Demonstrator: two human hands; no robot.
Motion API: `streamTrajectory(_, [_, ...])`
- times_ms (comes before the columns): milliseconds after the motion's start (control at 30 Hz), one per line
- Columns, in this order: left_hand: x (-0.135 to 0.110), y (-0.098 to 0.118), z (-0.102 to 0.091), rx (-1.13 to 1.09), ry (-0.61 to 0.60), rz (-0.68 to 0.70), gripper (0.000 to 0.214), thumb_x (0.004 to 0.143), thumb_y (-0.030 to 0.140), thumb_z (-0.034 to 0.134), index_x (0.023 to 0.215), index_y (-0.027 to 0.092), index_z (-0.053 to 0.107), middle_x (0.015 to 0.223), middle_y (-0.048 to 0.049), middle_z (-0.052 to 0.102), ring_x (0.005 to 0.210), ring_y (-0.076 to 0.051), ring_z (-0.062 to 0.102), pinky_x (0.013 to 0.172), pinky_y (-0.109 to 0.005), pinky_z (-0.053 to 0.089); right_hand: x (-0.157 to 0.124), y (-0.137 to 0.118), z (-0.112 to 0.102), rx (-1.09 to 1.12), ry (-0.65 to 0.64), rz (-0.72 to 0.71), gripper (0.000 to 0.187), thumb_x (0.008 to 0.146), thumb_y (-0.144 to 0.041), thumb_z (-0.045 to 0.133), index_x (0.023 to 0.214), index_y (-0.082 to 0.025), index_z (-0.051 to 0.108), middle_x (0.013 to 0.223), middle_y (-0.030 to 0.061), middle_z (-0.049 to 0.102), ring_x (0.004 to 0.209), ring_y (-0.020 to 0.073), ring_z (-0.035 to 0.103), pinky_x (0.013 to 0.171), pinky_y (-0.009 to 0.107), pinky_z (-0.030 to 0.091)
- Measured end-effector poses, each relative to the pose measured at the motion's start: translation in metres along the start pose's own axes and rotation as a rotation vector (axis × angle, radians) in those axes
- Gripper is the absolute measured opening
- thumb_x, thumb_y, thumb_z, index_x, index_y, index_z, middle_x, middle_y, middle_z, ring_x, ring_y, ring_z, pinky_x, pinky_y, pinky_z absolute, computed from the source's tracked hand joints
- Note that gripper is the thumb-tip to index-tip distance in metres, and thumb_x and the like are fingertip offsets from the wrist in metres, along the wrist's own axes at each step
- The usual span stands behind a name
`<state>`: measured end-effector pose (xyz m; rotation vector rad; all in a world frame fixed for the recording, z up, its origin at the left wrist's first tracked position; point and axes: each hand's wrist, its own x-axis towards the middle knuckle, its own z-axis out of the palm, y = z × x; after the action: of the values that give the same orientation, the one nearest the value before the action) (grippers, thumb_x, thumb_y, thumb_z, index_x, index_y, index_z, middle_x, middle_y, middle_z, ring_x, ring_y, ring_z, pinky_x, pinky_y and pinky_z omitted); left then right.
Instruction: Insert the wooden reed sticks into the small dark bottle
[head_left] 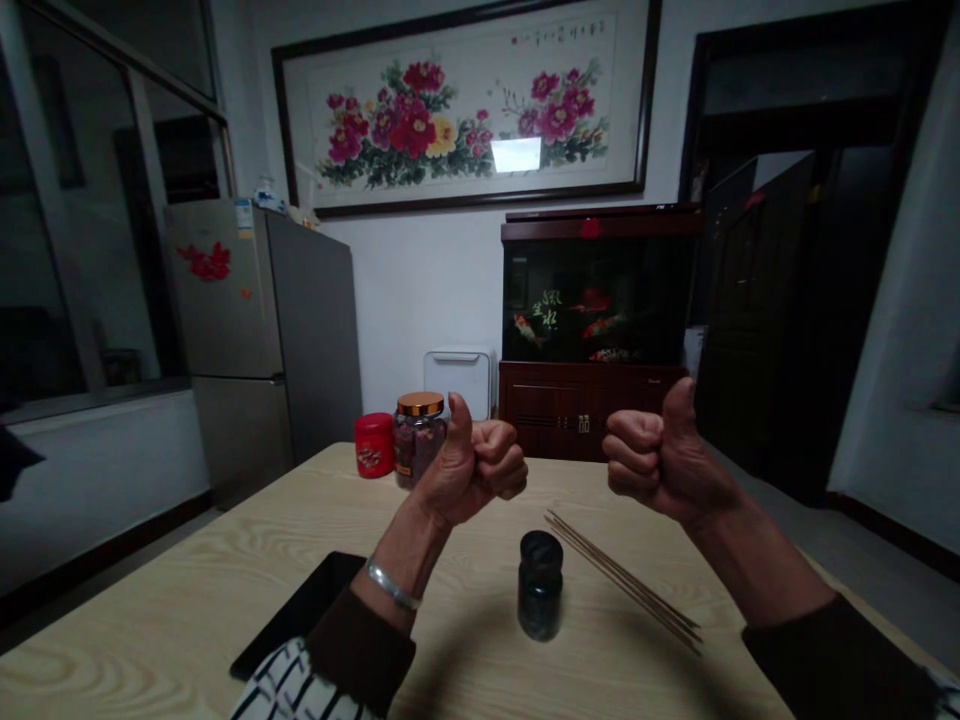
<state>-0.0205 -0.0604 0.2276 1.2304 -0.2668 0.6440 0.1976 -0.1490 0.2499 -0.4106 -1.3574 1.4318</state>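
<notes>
Both hands are raised above the wooden table (187,590) with thumbs up. My left hand (478,462) has its fingers curled into a fist with nothing in them, and a silver bangle (391,586) circles that wrist. My right hand (664,455) makes the same fist on the other side, also holding nothing. Between and below them stands a small dark jar (540,590) with a dark lid, upright on the table. Several thin brown sticks (622,580) lie slantwise to its right, below my right hand.
A flat black tablet-like object (300,610) lies beside my left forearm. At the table's far edge stand a red canister (374,446) and a clear jar with a gold lid (420,404). Beyond are a fridge (315,340), a fish tank (600,300) and a white box-like appliance (457,372).
</notes>
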Motion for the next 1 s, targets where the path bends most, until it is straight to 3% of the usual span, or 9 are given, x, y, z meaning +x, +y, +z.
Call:
streamTrajectory(200, [-0.03,-0.056,-0.021,-0.2,-0.064,-0.134,0.073,0.072,0.088,0.041,0.054,0.02,0.024,0.043,0.0091,0.017,0.039,-0.007,0.018,0.044,-0.022,0.024,-0.029,0.056,-0.026,0.16,-0.133,0.105,0.067,0.077,-0.084,0.043,0.057,-0.022,0.026,0.045,-0.0119,0.026,0.035,0.0006,0.013,0.034,0.014,0.016])
streamTrajectory(333, [-0.042,-0.083,-0.042,-0.254,-0.009,-0.213,0.073,0.071,0.088,0.042,0.054,0.02,0.023,0.043,0.0094,0.015,0.039,-0.006,0.015,0.043,-0.021,0.022,-0.042,0.085,-0.042,0.24,-0.087,0.174,0.065,0.08,-0.081,0.043,0.059,-0.022,0.027,0.046,-0.012,0.028,0.034,0.0004,0.014,0.034,0.013,0.018])
streamTrajectory(533, [-0.037,-0.084,-0.046,-0.157,0.034,-0.276,0.076,0.063,0.093,0.043,0.052,0.02,0.023,0.042,0.0088,0.016,0.039,-0.006,0.016,0.043,-0.022,0.022,-0.036,0.087,-0.043,0.201,-0.037,0.215,0.068,0.076,-0.084,0.045,0.057,-0.022,0.025,0.044,-0.0123,0.025,0.034,0.0003,0.011,0.034,0.013,0.016])
streamTrajectory(733, [-0.039,-0.088,-0.049,-0.158,0.015,-0.278,0.075,0.065,0.092,0.042,0.053,0.02,0.024,0.043,0.0086,0.017,0.039,-0.007,0.018,0.044,-0.023,0.023,-0.029,0.091,-0.043,0.142,-0.018,0.233,0.069,0.075,-0.086,0.042,0.056,-0.022,0.023,0.045,-0.0123,0.021,0.035,0.0016,0.009,0.036,0.015,0.014])
streamTrajectory(800, [-0.043,-0.09,-0.054,-0.141,0.051,-0.244,0.073,0.068,0.091,0.043,0.055,0.02,0.027,0.045,0.008,0.021,0.041,-0.007,0.021,0.046,-0.023,0.026,-0.027,0.094,-0.044,0.041,0.073,0.226,0.068,0.077,-0.085,0.042,0.058,-0.022,0.025,0.049,-0.0115,0.023,0.039,0.0026,0.011,0.038,0.017,0.013])
streamTrajectory(867, [-0.048,-0.093,-0.062,-0.119,0.152,-0.167,0.069,0.072,0.086,0.049,0.059,0.019,0.034,0.049,0.0071,0.028,0.045,-0.008,0.029,0.051,-0.024,0.031,-0.026,0.1,-0.045,-0.213,0.225,0.225,0.064,0.079,-0.083,0.044,0.062,-0.022,0.032,0.055,-0.0097,0.029,0.044,0.0046,0.016,0.042,0.019,0.015])
streamTrajectory(933, [-0.057,-0.099,-0.072,-0.101,0.321,-0.055,0.062,0.075,0.078,0.059,0.068,0.018,0.044,0.06,0.0045,0.042,0.054,-0.009,0.041,0.059,-0.024,0.037,-0.026,0.108,-0.045,-0.632,0.369,0.223,0.059,0.081,-0.079,0.048,0.068,-0.022,0.041,0.061,-0.0065,0.039,0.049,0.0074,0.028,0.046,0.021,0.022])
streamTrajectory(1000, [-0.067,-0.111,-0.081,-0.056,0.489,0.025,0.053,0.073,0.067,0.071,0.083,0.019,0.053,0.084,-0.001,0.057,0.075,-0.013,0.054,0.07,-0.025,0.042,-0.025,0.117,-0.043,-1.073,0.436,0.24,0.051,0.084,-0.072,0.051,0.078,-0.021,0.052,0.07,-0.0023,0.052,0.06,0.0123,0.045,0.056,0.025,0.033])
